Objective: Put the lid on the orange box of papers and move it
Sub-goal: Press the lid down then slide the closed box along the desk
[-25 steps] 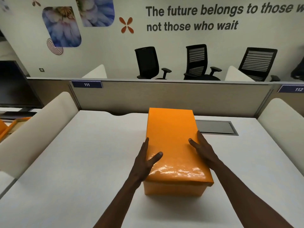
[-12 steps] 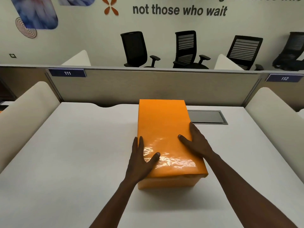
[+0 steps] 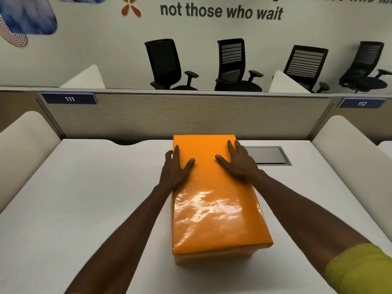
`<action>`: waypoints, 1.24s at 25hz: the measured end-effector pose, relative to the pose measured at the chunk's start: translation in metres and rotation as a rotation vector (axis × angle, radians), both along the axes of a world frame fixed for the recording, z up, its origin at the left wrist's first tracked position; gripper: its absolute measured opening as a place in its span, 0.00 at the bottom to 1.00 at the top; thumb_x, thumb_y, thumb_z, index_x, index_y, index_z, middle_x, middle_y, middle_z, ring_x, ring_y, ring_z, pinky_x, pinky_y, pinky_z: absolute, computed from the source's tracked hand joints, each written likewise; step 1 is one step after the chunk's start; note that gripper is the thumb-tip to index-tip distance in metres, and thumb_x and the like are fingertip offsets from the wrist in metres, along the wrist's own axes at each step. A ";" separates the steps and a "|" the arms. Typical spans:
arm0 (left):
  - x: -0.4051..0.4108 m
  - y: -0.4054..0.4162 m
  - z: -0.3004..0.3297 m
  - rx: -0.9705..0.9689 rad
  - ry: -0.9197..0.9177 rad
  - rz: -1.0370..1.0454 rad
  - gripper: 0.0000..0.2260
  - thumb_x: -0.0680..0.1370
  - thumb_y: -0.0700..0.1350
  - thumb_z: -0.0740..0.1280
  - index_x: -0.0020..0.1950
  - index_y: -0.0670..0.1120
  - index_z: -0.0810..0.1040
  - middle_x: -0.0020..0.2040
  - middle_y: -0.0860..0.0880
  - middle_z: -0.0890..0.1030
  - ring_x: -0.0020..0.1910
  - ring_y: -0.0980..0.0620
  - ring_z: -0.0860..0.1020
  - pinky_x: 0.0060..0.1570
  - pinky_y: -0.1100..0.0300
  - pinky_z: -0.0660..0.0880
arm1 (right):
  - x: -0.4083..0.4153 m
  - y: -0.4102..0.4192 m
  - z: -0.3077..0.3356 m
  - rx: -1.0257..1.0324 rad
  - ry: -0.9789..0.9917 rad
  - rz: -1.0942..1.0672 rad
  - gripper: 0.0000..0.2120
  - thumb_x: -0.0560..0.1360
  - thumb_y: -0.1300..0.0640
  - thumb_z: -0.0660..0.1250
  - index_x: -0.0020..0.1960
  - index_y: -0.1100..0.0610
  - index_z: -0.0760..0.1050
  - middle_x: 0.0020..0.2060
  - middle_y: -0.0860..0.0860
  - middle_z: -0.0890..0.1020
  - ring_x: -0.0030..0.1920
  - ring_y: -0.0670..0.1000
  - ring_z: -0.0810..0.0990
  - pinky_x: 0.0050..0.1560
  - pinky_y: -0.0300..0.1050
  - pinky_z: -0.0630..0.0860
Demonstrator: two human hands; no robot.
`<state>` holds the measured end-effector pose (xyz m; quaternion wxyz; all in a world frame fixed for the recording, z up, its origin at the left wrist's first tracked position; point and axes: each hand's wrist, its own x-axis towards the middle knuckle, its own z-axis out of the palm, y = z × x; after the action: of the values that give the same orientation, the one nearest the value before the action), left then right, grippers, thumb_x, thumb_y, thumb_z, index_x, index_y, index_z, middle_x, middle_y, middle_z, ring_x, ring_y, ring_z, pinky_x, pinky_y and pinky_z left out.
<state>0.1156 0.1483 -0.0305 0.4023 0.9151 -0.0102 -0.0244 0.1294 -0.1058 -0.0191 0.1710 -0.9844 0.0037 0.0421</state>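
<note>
The orange box [image 3: 214,219] stands lengthwise in the middle of the white desk [image 3: 84,209], with its glossy orange lid [image 3: 203,149] seated on top; the papers are hidden inside. My left hand [image 3: 176,172] lies on the lid's left edge in the far half, thumb on top and fingers over the side. My right hand [image 3: 239,164] mirrors it on the right edge, thumb on the lid and fingers along the side. Both hands clasp the box between them.
A grey cable hatch [image 3: 267,155] is set into the desk just right of the box's far end. A beige partition [image 3: 180,117] closes the back, and rounded cream dividers [image 3: 23,145] [image 3: 347,149] flank the desk. Black office chairs [image 3: 231,64] stand beyond the partition.
Both hands have slid along the lid's edges from the near half of the box to its far half. The view has tilted down and closer over the box.
</note>
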 end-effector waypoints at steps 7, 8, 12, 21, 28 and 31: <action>0.079 0.004 0.009 -0.120 -0.024 0.007 0.33 0.82 0.57 0.63 0.82 0.43 0.56 0.78 0.38 0.66 0.77 0.38 0.66 0.74 0.43 0.66 | 0.060 0.000 -0.003 0.027 -0.040 -0.034 0.38 0.80 0.34 0.53 0.82 0.54 0.49 0.81 0.58 0.49 0.79 0.62 0.55 0.74 0.61 0.62; 0.087 0.004 0.009 -0.124 -0.021 0.040 0.32 0.83 0.56 0.61 0.82 0.42 0.57 0.78 0.38 0.66 0.77 0.38 0.65 0.75 0.44 0.65 | 0.065 0.001 -0.004 0.039 -0.063 -0.041 0.36 0.81 0.36 0.53 0.81 0.55 0.52 0.81 0.58 0.51 0.78 0.63 0.57 0.73 0.61 0.63; 0.112 0.007 0.004 -0.129 -0.018 0.105 0.21 0.85 0.51 0.58 0.74 0.41 0.72 0.70 0.37 0.76 0.70 0.38 0.73 0.67 0.47 0.70 | 0.083 0.002 -0.013 0.039 -0.106 -0.049 0.30 0.83 0.41 0.54 0.79 0.57 0.58 0.79 0.60 0.58 0.73 0.64 0.65 0.69 0.60 0.69; 0.102 0.004 -0.010 -0.166 -0.024 0.154 0.19 0.85 0.51 0.59 0.72 0.42 0.72 0.68 0.37 0.78 0.68 0.38 0.75 0.64 0.48 0.71 | 0.077 -0.002 -0.016 0.150 -0.046 -0.046 0.31 0.84 0.43 0.55 0.81 0.56 0.53 0.81 0.57 0.51 0.78 0.61 0.59 0.72 0.58 0.62; -0.062 0.023 -0.015 -0.391 0.017 0.147 0.33 0.77 0.69 0.61 0.80 0.61 0.61 0.81 0.54 0.64 0.76 0.52 0.67 0.71 0.49 0.68 | -0.092 -0.006 -0.008 0.289 -0.090 -0.098 0.42 0.76 0.27 0.55 0.81 0.43 0.43 0.82 0.46 0.48 0.79 0.50 0.54 0.73 0.49 0.56; -0.148 0.014 -0.027 -0.189 0.016 -0.040 0.39 0.71 0.77 0.55 0.79 0.69 0.46 0.83 0.64 0.46 0.77 0.59 0.57 0.71 0.54 0.62 | -0.171 0.001 -0.024 0.206 -0.052 -0.123 0.42 0.72 0.21 0.47 0.79 0.36 0.38 0.81 0.41 0.43 0.80 0.48 0.50 0.74 0.54 0.59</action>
<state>-0.0322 0.1623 -0.0579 0.4865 0.8724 -0.0275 -0.0387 -0.0412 -0.1050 -0.0433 0.2733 -0.9603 0.0554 0.0059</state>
